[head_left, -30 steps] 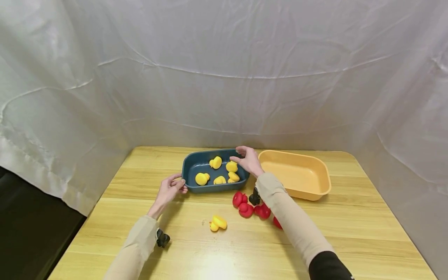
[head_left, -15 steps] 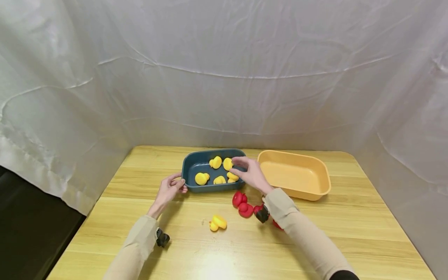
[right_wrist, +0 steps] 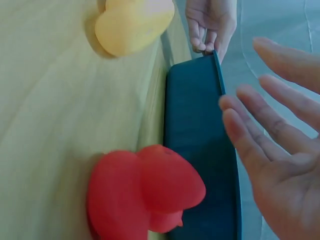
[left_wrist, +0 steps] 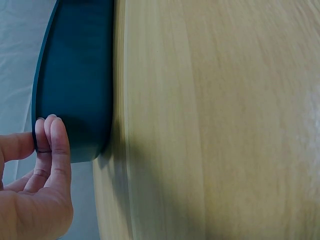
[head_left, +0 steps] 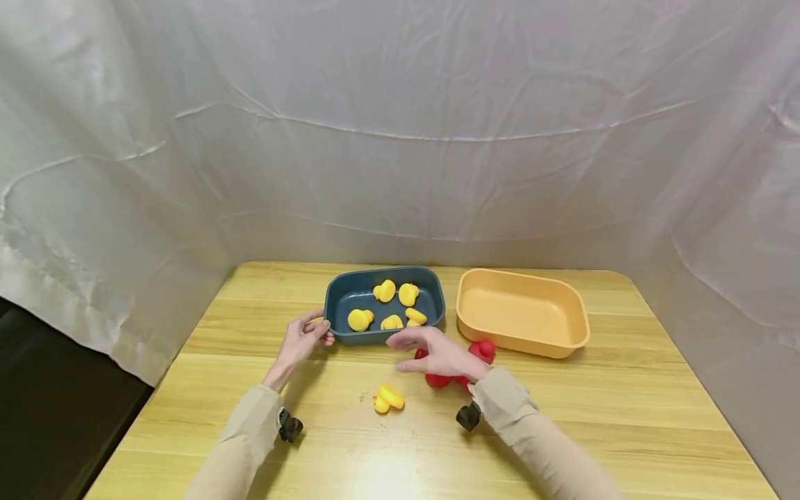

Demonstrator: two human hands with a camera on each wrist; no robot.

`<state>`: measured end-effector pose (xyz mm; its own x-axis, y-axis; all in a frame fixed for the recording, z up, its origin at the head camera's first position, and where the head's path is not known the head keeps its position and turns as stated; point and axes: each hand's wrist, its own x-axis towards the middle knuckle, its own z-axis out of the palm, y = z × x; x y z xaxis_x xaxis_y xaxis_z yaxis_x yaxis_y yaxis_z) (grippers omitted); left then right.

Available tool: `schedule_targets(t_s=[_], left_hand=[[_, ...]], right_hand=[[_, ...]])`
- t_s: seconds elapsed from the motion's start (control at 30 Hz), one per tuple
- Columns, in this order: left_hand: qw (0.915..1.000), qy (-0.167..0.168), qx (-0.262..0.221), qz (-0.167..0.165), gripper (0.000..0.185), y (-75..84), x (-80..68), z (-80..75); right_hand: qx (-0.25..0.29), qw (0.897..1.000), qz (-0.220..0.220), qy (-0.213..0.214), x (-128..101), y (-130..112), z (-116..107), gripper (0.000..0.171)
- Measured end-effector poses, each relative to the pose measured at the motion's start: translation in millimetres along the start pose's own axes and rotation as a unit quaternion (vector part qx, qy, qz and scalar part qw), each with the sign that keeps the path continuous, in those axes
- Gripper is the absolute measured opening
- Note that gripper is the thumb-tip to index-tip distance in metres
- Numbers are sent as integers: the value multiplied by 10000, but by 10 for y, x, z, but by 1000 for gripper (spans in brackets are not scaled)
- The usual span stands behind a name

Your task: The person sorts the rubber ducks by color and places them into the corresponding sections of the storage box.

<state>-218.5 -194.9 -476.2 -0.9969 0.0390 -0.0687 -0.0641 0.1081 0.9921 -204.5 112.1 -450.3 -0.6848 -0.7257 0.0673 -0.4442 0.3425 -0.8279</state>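
From where I stand, the left hand point(head_left: 304, 339) has the near left corner of the blue tray point(head_left: 375, 338), pinching its rim with the thumb on one side and the fingers against the outer wall; that seems meant to keep the tray steady. The right hand point(head_left: 434, 353) is open and holds nothing, thumb spread from the fingers; it hangs in front of the tray's near right part, partly hiding the red ducks point(head_left: 482, 350), so I can't count those; one shows just in front of the orange tray point(head_left: 519, 314), which stands beside the blue one with a gap between.

Five yellow ducks point(head_left: 360, 320) lie inside the blue tray, well spread, a couple of them partly cut off by its near wall; one loose duck point(head_left: 392, 396), also yellow, lies on the bare table point(head_left: 387, 451) nearer the person, to the left of the reds, and neither hand touches it.

I'd judge the step in hand to be the reach between one placing and the next pick, with the yellow ones being gathered in the blue tray; the loose duck looks like the odd one out; taking it would call for the right hand to come nearer the person and lower, then close thumb and fingers round the body; the reds sit close to that forearm, so a low sweep could knock them.
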Motion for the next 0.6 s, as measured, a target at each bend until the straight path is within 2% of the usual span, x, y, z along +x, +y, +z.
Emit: schedule_targets(t_s=[0.2,0.6], left_hand=[[10000,-15,-30,-13,47,7,-8,1],[10000,17,-39,-51,46,18,-14,4]], right_hand=[[110,9987,39,-492,-29,4,78,50],[444,9947,366,-849,1,16,210,57]])
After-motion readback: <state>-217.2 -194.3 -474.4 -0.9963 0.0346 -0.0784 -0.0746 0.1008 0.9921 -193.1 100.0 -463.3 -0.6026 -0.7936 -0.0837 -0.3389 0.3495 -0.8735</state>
